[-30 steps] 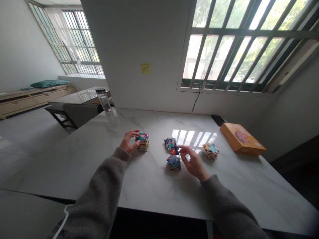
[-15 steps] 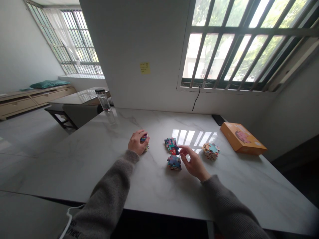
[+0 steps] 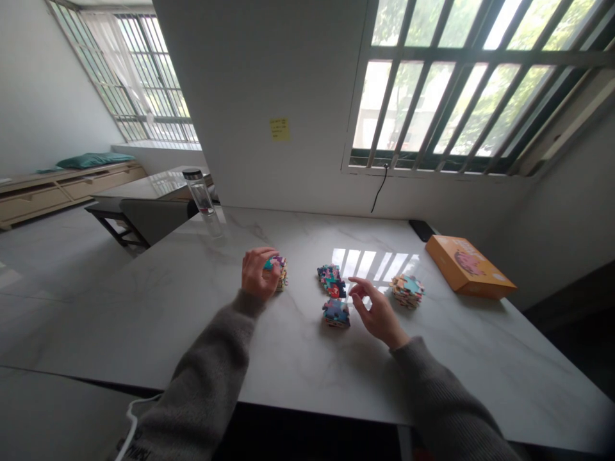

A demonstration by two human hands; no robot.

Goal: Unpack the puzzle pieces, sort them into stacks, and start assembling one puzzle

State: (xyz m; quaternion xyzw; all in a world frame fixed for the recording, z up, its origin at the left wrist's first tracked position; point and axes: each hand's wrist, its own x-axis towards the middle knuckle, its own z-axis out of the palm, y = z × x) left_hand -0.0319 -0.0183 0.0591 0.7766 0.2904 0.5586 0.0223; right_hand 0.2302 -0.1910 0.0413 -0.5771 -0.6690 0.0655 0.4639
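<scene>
My left hand is curled over a small stack of colourful puzzle pieces on the white marble table, fingers wrapped on its top pieces. My right hand hovers with its fingers spread just right of two joined puzzle pieces and a short pile of pieces in front of them; it holds nothing. A further pile of pieces lies to the right of that hand.
An orange puzzle box lies at the right of the table, with a dark flat object behind it near the wall. A clear water bottle stands at the far left corner. A black cable hangs below the window.
My left hand closed over the left stack and now grips its top pieces, lifting slightly. My right hand drew its fingertips a little away from the joined pieces.
</scene>
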